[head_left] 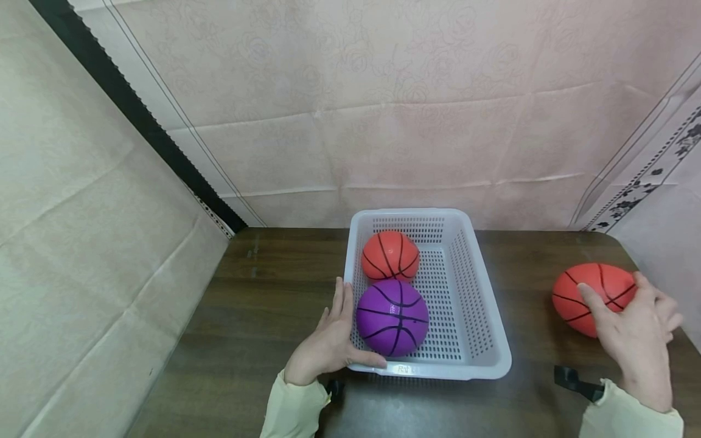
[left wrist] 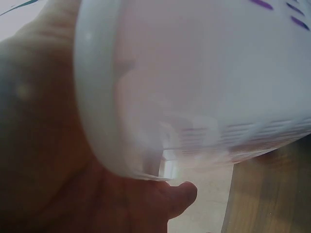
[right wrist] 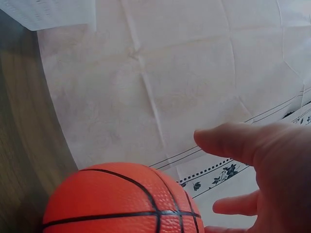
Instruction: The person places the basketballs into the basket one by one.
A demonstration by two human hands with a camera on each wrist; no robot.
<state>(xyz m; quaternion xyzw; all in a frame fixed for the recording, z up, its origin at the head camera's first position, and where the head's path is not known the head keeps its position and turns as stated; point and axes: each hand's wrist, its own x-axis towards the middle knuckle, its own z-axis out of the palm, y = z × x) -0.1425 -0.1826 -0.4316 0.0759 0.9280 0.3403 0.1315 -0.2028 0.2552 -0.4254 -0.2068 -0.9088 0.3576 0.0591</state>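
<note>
On the brown wood-grain worktop [head_left: 263,340] sits a white plastic basket [head_left: 454,370], a rounded rectangle with slotted walls and floor. Small raised lettering [head_left: 404,369] stands on its near rim; it seems to begin "Ra", though it is too small to read surely. Towards the back left inside lies an orange ball [head_left: 386,252], and just in front of it a larger, glossy purple ball [head_left: 392,318]. Both bear dark basketball lines.

Well to the right of the basket, a red-orange ball [head_left: 572,301] rests on the worktop, its skin finely pebbled between black lines. The right hand [head_left: 630,328] is over its right side, the grip spread, with the thumb and fingers apart and not closed on the ball. At the basket's near left corner, the left hand [head_left: 328,344] rests with its fingers straight along the side and its thumb along the near rim.

Behind hangs a creased pale cloth [head_left: 411,134] with faint roses, and at the right runs a floral border [head_left: 641,188] of dark leaves and dots.
</note>
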